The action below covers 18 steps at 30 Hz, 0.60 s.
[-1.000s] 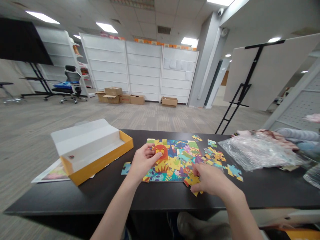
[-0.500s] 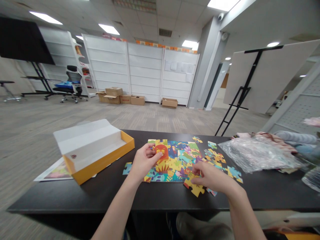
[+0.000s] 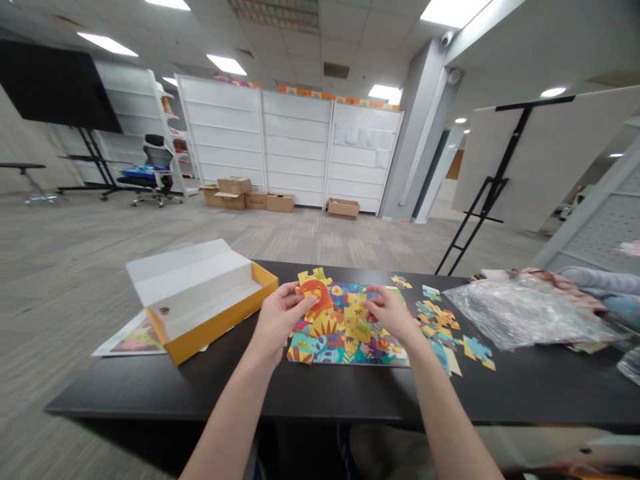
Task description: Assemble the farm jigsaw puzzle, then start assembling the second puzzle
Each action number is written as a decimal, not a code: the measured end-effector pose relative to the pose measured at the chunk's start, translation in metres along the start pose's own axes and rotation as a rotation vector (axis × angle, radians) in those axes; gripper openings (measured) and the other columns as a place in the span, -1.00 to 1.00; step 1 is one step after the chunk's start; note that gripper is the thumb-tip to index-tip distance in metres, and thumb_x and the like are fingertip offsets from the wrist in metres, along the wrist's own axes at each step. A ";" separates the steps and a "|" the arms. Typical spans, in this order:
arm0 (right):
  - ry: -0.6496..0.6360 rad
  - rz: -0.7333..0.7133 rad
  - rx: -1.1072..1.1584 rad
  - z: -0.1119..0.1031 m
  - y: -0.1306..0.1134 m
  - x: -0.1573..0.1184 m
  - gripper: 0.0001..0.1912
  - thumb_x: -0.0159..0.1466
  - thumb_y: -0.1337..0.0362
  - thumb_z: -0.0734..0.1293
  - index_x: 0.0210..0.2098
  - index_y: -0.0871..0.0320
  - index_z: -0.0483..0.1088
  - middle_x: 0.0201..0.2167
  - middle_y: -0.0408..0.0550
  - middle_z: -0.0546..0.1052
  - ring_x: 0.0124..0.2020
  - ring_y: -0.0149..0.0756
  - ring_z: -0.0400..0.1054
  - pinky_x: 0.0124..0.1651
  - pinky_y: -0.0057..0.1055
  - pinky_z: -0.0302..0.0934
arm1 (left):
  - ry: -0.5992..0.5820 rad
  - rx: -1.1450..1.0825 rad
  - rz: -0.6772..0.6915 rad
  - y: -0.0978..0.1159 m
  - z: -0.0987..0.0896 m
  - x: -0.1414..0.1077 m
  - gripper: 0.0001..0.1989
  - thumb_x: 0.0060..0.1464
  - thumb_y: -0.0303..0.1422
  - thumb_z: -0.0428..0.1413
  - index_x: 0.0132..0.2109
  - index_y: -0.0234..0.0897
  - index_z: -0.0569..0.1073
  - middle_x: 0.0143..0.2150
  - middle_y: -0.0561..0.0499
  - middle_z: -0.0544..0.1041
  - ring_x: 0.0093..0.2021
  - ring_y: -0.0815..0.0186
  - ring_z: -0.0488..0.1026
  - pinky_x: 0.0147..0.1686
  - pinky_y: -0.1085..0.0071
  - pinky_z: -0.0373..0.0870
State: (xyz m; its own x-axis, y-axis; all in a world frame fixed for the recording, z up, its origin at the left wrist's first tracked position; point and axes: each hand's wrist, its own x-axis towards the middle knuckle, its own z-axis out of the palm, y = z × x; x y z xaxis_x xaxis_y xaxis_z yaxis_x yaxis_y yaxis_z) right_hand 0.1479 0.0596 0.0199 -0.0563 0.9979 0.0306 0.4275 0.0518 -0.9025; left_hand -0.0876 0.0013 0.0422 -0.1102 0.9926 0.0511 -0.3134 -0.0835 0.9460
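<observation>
A colourful jungle jigsaw puzzle [image 3: 340, 343] lies partly assembled on the dark table [image 3: 150, 393]. My left hand [image 3: 279, 321] grips its fingers on an orange lion piece [image 3: 314, 298] at the puzzle's upper left. My right hand [image 3: 388, 312] is over the middle of the puzzle, its fingertips pinching a yellow piece [image 3: 356, 321] against the other pieces. Loose pieces [image 3: 434, 319] lie in a scattered group to the right of the puzzle, and a blue and yellow piece [image 3: 477, 351] sits nearer the front.
Left of the puzzle stands an open yellow and white box [image 3: 210, 300], partly on a printed picture sheet [image 3: 136, 338]. A crumpled clear plastic bag [image 3: 530, 313] and folded fabric [image 3: 590, 287] lie at the right. Cardboard boxes [image 3: 240, 195] stand far off on the floor.
My right hand has moved up and left with the yellow piece, from the puzzle's lower edge onto its middle. The left hand stays on the lion piece. The view has shifted slightly.
</observation>
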 end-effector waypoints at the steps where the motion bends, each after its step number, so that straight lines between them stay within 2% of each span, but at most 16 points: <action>1: 0.005 0.015 0.010 0.006 -0.001 0.003 -0.63 0.26 0.38 0.26 0.07 0.20 0.27 -0.52 -0.18 0.49 -0.56 -0.37 0.39 -0.45 -0.44 0.31 | 0.006 0.000 0.002 0.000 -0.001 0.000 -0.38 -0.26 -0.22 0.47 -0.04 -0.34 0.47 -0.25 -0.11 0.69 -0.23 0.11 0.66 -0.28 0.33 0.60; 4: -0.012 0.021 -0.035 0.018 -0.001 0.011 -0.52 0.30 0.42 0.21 0.21 0.22 0.16 -0.51 -0.17 0.50 -0.53 -0.36 0.42 -0.40 -0.41 0.35 | 0.017 0.005 0.005 0.000 -0.002 -0.001 -0.38 -0.27 -0.22 0.47 -0.05 -0.34 0.46 -0.23 -0.12 0.69 -0.22 0.11 0.66 -0.27 0.33 0.60; 6: -0.015 -0.012 -0.109 0.021 0.003 0.016 -0.54 0.31 0.41 0.20 0.20 0.21 0.18 -0.50 -0.16 0.51 -0.50 -0.34 0.44 -0.37 -0.40 0.35 | 0.017 0.014 0.009 0.000 -0.003 -0.001 -0.39 -0.25 -0.21 0.46 -0.06 -0.33 0.46 -0.23 -0.13 0.69 -0.23 0.11 0.66 -0.26 0.32 0.60; 10: 0.036 -0.117 -0.212 0.021 0.014 0.025 -0.71 0.29 0.36 0.25 0.01 0.18 0.33 -0.38 -0.08 0.58 -0.35 -0.29 0.50 -0.23 -0.34 0.38 | 0.033 0.037 0.045 0.000 -0.005 0.000 -0.40 -0.24 -0.18 0.46 -0.06 -0.33 0.47 -0.24 -0.13 0.69 -0.24 0.12 0.66 -0.26 0.32 0.60; 13: 0.064 -0.179 -0.253 0.021 0.018 0.029 -0.79 0.26 0.40 0.28 -0.11 0.20 0.41 -0.25 0.04 0.60 -0.21 -0.25 0.52 -0.10 -0.30 0.37 | 0.040 0.046 0.053 -0.001 -0.005 0.000 -0.40 -0.25 -0.18 0.46 -0.07 -0.33 0.47 -0.26 -0.12 0.69 -0.25 0.12 0.66 -0.27 0.31 0.61; 18: 0.043 -0.216 -0.335 0.020 0.015 0.024 -0.64 0.25 0.42 0.28 0.05 0.21 0.39 -0.02 0.15 0.57 -0.14 -0.24 0.51 -0.03 -0.26 0.35 | 0.044 0.035 0.039 -0.002 0.000 0.000 -0.39 -0.28 -0.19 0.47 -0.08 -0.33 0.47 -0.28 -0.10 0.68 -0.25 0.12 0.65 -0.26 0.29 0.61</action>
State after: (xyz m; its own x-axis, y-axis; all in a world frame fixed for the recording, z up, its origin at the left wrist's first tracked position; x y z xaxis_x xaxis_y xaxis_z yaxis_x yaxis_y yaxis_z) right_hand 0.1349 0.0838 -0.0015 -0.1426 0.9630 0.2287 0.6811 0.2631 -0.6832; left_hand -0.0870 0.0019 0.0404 -0.1628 0.9838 0.0749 -0.2745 -0.1181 0.9543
